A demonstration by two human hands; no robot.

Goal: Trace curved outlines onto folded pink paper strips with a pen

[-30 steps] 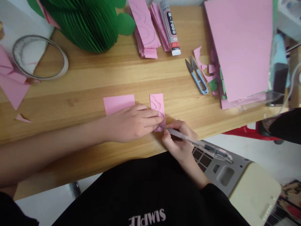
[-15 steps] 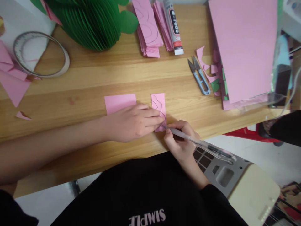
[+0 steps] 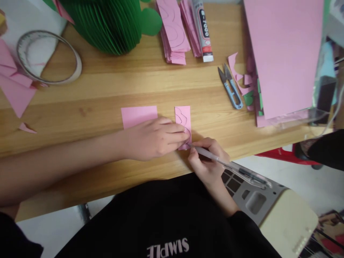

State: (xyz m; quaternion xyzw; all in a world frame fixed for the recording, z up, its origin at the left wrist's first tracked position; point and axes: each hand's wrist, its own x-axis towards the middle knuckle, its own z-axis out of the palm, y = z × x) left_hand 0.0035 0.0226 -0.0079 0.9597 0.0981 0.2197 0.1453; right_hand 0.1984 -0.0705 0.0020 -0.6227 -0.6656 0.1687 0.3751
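The right hand [image 3: 210, 166] pinches a pen [image 3: 205, 153], tip at the near end of the pink strip [image 3: 185, 113]; the flat left hand [image 3: 153, 139] partly covers strip and pink rectangle [image 3: 139, 115]. Farther lie snips [image 3: 231, 91], then a glue tube [image 3: 203, 32].

One left hand [image 3: 153, 139], one right hand [image 3: 207, 165], one pen [image 3: 205, 153], one marked pink strip [image 3: 184, 114] and one plain card [image 3: 139, 116] occupy the work zone. The table [image 3: 120, 83] carries one glue tube [image 3: 203, 32], one tape roll [image 3: 76, 73] and one pair of snips [image 3: 229, 92].
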